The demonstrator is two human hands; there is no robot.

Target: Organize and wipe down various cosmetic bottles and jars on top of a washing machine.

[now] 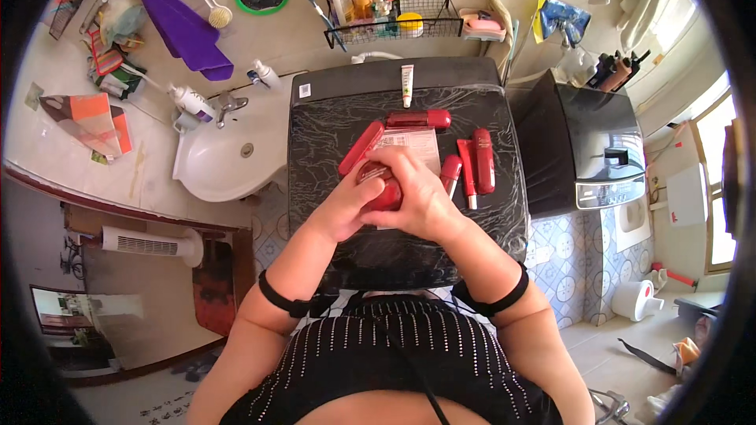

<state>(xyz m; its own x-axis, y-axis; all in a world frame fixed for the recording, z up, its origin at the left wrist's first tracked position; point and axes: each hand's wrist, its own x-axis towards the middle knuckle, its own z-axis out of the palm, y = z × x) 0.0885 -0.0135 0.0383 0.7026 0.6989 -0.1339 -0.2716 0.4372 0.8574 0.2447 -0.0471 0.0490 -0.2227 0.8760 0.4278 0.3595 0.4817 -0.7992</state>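
Note:
Both of my hands close around a round red cosmetic jar (387, 192) above a black, white-veined cover on an appliance. My left hand (348, 200) grips its left side, and my right hand (419, 195) wraps over its top and right side. Just beyond them lies a printed sheet (422, 144). Around the sheet are a red bottle (418, 118) lying across the back, a red elongated container (361, 147) slanting at the left, a small red-capped bottle (451, 174), a slim red tube (467, 171) and a red bottle (484, 160) at the right. A white tube (407, 85) lies farther back.
A white washbasin (227, 174) with a faucet (229, 107) adjoins on the left. Behind, a black wire rack (393, 29) holds toiletries. A black appliance (590, 130) stands to the right, and a white tower fan (150, 245) is at lower left.

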